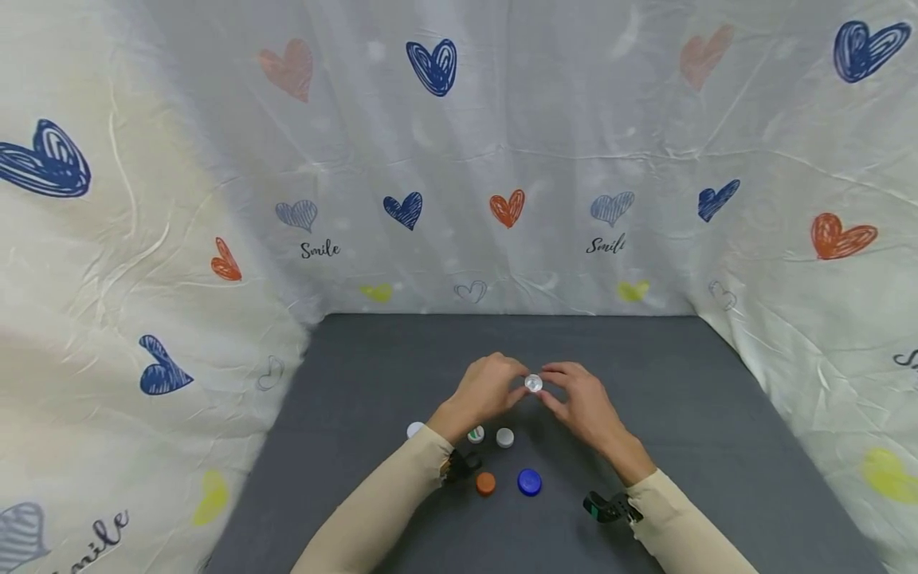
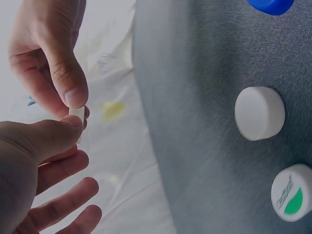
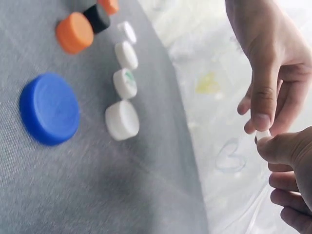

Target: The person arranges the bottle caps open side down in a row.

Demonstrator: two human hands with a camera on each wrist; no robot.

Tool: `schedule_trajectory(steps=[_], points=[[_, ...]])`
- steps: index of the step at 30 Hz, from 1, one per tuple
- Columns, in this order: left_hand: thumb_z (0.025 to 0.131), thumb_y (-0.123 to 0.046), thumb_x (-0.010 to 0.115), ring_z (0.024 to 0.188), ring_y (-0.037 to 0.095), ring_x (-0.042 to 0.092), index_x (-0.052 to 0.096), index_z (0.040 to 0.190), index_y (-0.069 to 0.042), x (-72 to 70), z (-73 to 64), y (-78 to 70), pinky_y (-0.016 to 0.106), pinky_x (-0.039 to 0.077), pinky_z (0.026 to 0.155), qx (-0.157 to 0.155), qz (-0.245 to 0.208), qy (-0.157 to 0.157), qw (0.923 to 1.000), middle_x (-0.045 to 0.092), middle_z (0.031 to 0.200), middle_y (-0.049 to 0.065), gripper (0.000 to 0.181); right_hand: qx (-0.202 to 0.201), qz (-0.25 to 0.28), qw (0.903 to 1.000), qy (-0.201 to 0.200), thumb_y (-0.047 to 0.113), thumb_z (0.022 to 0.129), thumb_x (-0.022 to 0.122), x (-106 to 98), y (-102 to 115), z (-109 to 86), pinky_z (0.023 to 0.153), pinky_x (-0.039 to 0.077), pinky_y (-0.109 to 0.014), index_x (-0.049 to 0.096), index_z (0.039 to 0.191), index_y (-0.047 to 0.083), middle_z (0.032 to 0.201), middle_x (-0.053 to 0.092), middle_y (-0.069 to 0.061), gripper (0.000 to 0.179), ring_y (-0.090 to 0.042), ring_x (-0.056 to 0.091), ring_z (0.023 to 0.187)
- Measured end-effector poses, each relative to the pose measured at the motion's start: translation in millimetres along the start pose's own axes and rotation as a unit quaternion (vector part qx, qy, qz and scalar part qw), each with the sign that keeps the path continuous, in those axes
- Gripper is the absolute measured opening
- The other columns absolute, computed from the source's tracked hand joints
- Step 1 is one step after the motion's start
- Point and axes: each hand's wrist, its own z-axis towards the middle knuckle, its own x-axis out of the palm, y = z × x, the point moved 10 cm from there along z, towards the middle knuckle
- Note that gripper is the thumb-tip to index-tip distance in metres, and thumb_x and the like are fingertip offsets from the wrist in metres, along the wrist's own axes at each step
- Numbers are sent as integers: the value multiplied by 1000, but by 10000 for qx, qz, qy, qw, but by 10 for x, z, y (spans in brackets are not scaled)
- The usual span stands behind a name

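Observation:
Above the table, both hands meet at a small white bottle cap [image 1: 533,383], its round face turned up in the head view. My left hand [image 1: 488,387] pinches one side of it between thumb and fingers. From the opposite side, the thumb and fingers of my right hand [image 1: 584,405] pinch it too. Edge-on in the left wrist view, much of the cap is hidden behind the thumbs. Closest below the hands are a plain white cap [image 2: 260,113] and a white cap with a green leaf print [image 2: 293,193].
On the dark grey table [image 1: 681,446] lie a large blue cap [image 1: 530,482] and an orange cap [image 1: 485,483]. The right wrist view adds a black cap [image 3: 96,18], a second orange cap [image 3: 108,6] and more white caps [image 3: 126,54] in a row. Heart-printed white cloth [image 1: 466,143] surrounds the table.

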Motion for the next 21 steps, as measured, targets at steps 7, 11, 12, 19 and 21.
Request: schedule_trajectory(steps=[7,11,12,19,21], points=[[90,-36,77,94,11,66,77,109,-22,-273,-153,-20,29,56,79,258,-80,-226,9994,75,106,-9,24,-475,252,9984,-195,19,80,85,-110,254,49,86,55,-48,76,111,9,119,70,-9,33,-28,64,111],[89,-35,77,94,12,66,77,108,-22,-403,-234,-21,30,56,80,344,-140,-389,9986,75,104,-8,23,-653,365,9970,-200,16,79,86,-157,380,85,85,56,-46,76,112,9,120,69,-9,36,-26,63,111],[90,-35,77,94,12,66,77,108,-22,-430,-258,-18,30,56,81,361,-144,-435,9983,75,104,-8,23,-689,386,9967,-193,17,79,86,-167,412,92,86,56,-46,76,113,9,120,69,-9,36,-26,63,112],[90,-34,76,98,12,65,76,108,-22,-562,-420,18,31,55,85,404,-186,-685,9967,75,105,-8,22,-989,562,9931,-270,19,81,85,-202,594,107,87,56,-44,75,115,9,121,68,-9,37,-25,63,112],[89,-32,78,99,13,65,76,109,-21,-585,-459,27,32,55,86,406,-220,-717,9964,75,106,-7,23,-1015,590,9927,-272,19,81,85,-188,619,106,87,56,-43,75,115,9,122,68,-9,37,-24,63,113]])
